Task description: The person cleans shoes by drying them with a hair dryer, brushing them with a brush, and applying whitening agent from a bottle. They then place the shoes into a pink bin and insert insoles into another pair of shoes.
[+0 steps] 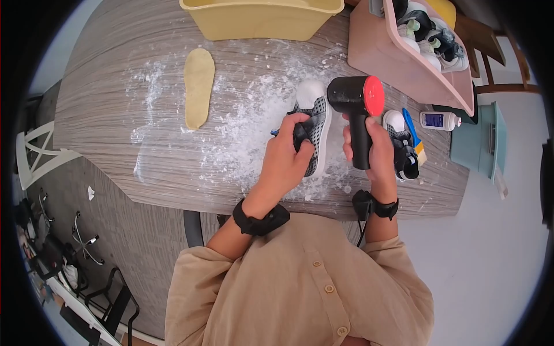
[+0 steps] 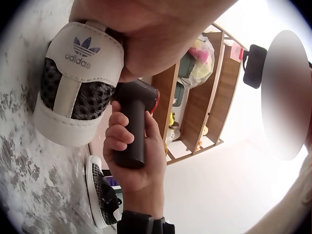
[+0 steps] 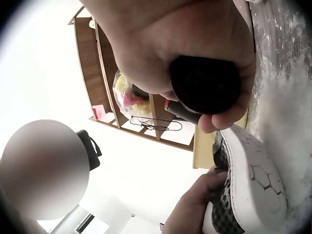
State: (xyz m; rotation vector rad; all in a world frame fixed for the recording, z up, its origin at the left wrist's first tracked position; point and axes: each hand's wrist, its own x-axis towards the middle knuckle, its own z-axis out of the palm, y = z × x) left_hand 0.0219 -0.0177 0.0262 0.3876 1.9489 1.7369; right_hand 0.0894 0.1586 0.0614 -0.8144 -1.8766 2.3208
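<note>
A black-and-white mesh sneaker (image 1: 319,144) points toe-forward over the powdery table, its heel (image 2: 80,53) bearing an adidas logo in the left wrist view. My left hand (image 1: 283,158) holds it at the upper, with fingers and thumb around the opening and tongue. My right hand (image 1: 378,147) grips the handle of a black handheld dryer (image 1: 348,95) with a red round back end. The dryer's barrel points left, toward the sneaker's toe, close beside it. In the right wrist view, the sneaker's white patterned sidewall (image 3: 258,178) shows, and the dryer's handle end (image 3: 207,85) faces the camera.
White powder is scattered over the wooden table (image 1: 115,104). A yellowish insole (image 1: 199,89) lies at left. Behind are a yellow basin (image 1: 262,26) and a pink bin (image 1: 398,66) of shoes. At right sit another sneaker (image 1: 398,141), a blue-handled brush (image 1: 411,128) and a white bottle (image 1: 435,120).
</note>
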